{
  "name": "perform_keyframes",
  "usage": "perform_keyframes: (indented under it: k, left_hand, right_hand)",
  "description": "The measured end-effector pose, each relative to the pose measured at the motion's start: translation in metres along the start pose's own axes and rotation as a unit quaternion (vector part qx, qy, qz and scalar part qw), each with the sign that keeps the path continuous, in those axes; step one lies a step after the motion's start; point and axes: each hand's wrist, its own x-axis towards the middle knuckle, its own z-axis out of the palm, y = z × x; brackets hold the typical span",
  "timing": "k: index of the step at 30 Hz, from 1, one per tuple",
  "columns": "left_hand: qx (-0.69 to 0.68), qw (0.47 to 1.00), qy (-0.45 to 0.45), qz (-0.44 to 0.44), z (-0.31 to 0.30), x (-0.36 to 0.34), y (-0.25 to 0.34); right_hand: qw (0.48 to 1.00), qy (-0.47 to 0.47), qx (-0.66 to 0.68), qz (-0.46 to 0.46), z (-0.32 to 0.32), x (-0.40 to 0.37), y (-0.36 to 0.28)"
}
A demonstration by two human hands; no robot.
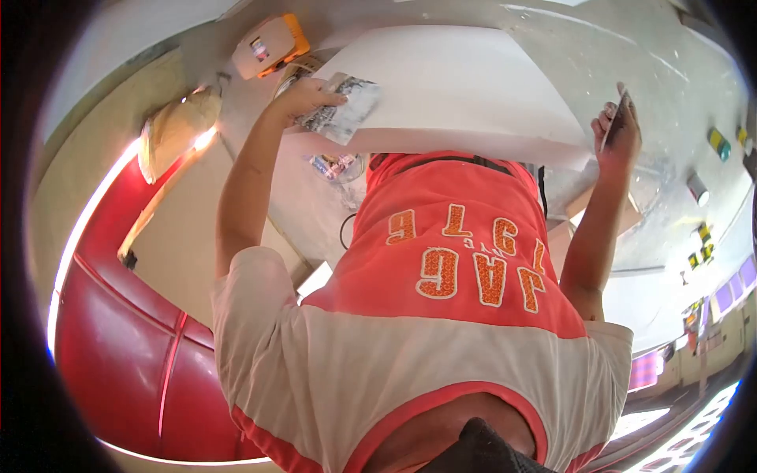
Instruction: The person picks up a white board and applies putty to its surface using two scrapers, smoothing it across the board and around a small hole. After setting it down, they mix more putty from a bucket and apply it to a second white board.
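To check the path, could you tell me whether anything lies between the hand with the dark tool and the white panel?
Nothing visible does: the right hand holds the dark tool just beside the white panel, with only bare bench between.

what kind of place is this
Probably a body repair or paint workshop: the left hand presses a smeared sheet on a white panel, the right hand holds a thin scraper, and glossy red bodywork stands alongside.

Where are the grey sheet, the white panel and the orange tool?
grey sheet (359,106), head view, its smeared middle.
white panel (457,87), head view, its bare face.
orange tool (268,46), head view, its pale casing.
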Motion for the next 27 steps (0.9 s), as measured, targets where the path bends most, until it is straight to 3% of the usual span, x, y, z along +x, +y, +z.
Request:
perform_keyframes:
  k: [1, 2, 3, 6, 8, 11, 18, 23, 27]
  left_hand:
    - [0.081, 0.996, 0.021, 0.029, 0.05, -0.003, 0.049]
    - [0.08, 0.996, 0.008, 0.035, 0.076, 0.01, 0.062]
    - [0.077, 0.996, -0.007, 0.039, 0.092, 0.018, 0.07]
    - [0.097, 0.994, -0.031, 0.04, 0.132, 0.036, 0.099]
    - [0.117, 0.991, -0.052, 0.042, 0.149, 0.038, 0.127]
    - [0.097, 0.99, -0.094, 0.04, 0.162, 0.059, 0.109]
    - [0.001, 0.992, -0.121, 0.035, 0.167, 0.038, 0.114]
    - [0.062, 0.985, -0.144, 0.074, 0.174, 0.037, 0.129]
    - [0.077, 0.983, -0.142, 0.091, 0.196, 0.049, 0.141]
  right_hand:
    - [1.0, -0.003, 0.015, -0.01, -0.035, 0.008, -0.014]
    - [0.999, -0.005, 0.029, -0.021, -0.05, 0.008, -0.012]
    - [0.998, 0.047, 0.028, -0.025, -0.057, 0.003, -0.013]
    - [0.997, 0.045, 0.051, -0.049, -0.087, -0.012, -0.011]
    - [0.991, 0.107, 0.061, -0.056, -0.094, -0.026, -0.007]
    - [0.986, 0.132, 0.068, -0.08, -0.124, -0.067, 0.011]
    - [0.967, 0.227, 0.077, -0.084, -0.065, -0.124, 0.036]
    - [0.969, 0.214, 0.066, -0.101, -0.029, -0.144, 0.061]
    - [0.97, 0.17, 0.13, -0.113, -0.049, -0.139, 0.071]
